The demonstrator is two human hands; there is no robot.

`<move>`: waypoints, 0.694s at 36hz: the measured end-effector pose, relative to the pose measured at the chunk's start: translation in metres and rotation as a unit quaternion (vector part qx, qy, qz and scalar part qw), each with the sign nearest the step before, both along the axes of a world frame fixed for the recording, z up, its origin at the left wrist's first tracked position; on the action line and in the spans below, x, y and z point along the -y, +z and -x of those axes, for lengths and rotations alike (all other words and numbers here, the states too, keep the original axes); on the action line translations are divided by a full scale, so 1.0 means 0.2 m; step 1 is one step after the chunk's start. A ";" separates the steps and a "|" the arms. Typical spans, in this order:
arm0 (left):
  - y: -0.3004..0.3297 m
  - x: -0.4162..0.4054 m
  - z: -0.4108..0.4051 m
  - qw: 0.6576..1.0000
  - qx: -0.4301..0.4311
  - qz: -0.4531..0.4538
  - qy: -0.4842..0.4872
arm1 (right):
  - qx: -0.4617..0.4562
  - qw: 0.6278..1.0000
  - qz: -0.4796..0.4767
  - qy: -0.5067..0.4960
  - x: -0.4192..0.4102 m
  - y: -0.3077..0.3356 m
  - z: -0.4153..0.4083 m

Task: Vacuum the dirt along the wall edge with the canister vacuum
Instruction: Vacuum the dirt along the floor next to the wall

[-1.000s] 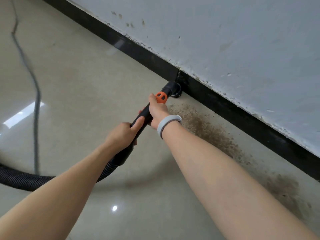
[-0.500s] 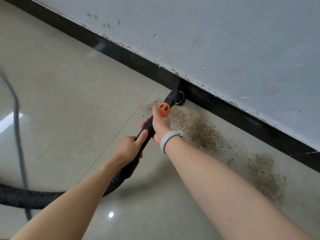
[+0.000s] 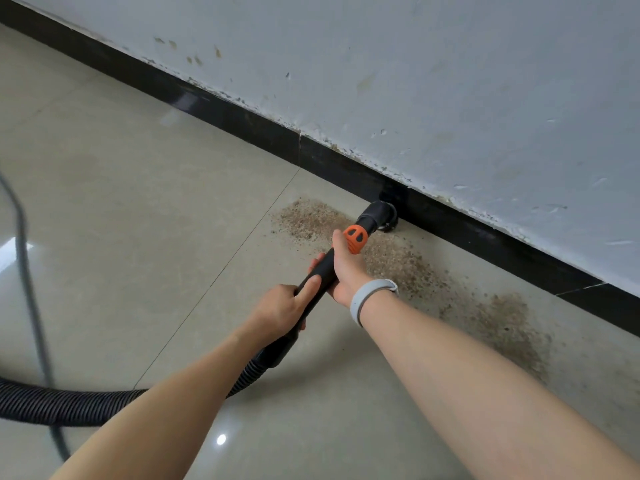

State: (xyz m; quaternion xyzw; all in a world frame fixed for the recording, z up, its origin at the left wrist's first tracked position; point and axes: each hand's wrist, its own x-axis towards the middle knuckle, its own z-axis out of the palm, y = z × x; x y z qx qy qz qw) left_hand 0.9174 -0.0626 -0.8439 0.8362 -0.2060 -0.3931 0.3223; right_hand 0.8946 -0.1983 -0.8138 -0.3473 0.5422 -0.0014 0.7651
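Since the earlier frames the nozzle [image 3: 378, 216] has travelled to the right along the baseboard [image 3: 242, 119], past the vertical joint in it, and the left end of the dirt patch [image 3: 408, 268] now lies exposed to the nozzle's left.

The white wall [image 3: 450, 81], scuffed and chipped along its lower edge, rises above the baseboard. The glossy beige tiled floor [image 3: 121, 202] spreads out from the baseboard's foot. The dirt patch runs as a brown, grainy band on the floor beside the baseboard, from left of the nozzle away to the right, where it darkens and thins out.

A ribbed black hose [image 3: 62, 405] curves across the floor well away from the baseboard and joins the black wand handle [image 3: 313, 292], which angles up toward the baseboard. A thin grey cord [image 3: 26, 271], blurred, crosses the hose farther from the baseboard.

The left hand [image 3: 280, 311] grips the lower part of the handle, fingers wrapped around it. The right hand [image 3: 346, 271] grips the handle nearer the baseboard, fingers clamped round it just below an orange collar [image 3: 355, 239]. A grey wristband [image 3: 367, 296] circles the right wrist. The nozzle sits on the floor, touching or just beside the baseboard, at the dirt's edge.
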 end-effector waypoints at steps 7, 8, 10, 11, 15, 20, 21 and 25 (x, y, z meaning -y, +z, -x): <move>0.01 0.06 0.06 1.000 -0.023 0.004 -0.020 | -0.019 0.999 -0.006 -0.028 0.05 0.02 0.07; 0.02 0.07 0.06 0.999 -0.024 0.004 -0.026 | -0.023 0.999 -0.001 -0.035 0.06 0.02 0.08; 0.03 0.09 0.06 0.999 -0.026 0.002 -0.040 | -0.032 0.998 0.010 -0.046 0.07 0.02 0.09; 0.04 0.10 0.07 0.999 -0.025 0.001 -0.046 | -0.034 0.998 0.013 -0.050 0.08 0.02 0.10; 0.07 0.11 0.07 0.999 -0.023 0.002 -0.044 | -0.038 0.998 0.016 -0.057 0.10 0.03 0.10; 0.09 0.07 0.04 1.000 -0.003 0.005 -0.014 | -0.034 0.999 0.008 -0.034 0.07 0.06 0.04; 0.10 0.05 0.03 1.000 -0.001 0.006 -0.004 | -0.032 0.999 0.006 -0.025 0.06 0.07 0.02; 0.12 -0.04 -0.03 0.999 0.013 0.002 0.045 | -0.004 1.000 -0.003 0.003 -0.04 0.09 -0.10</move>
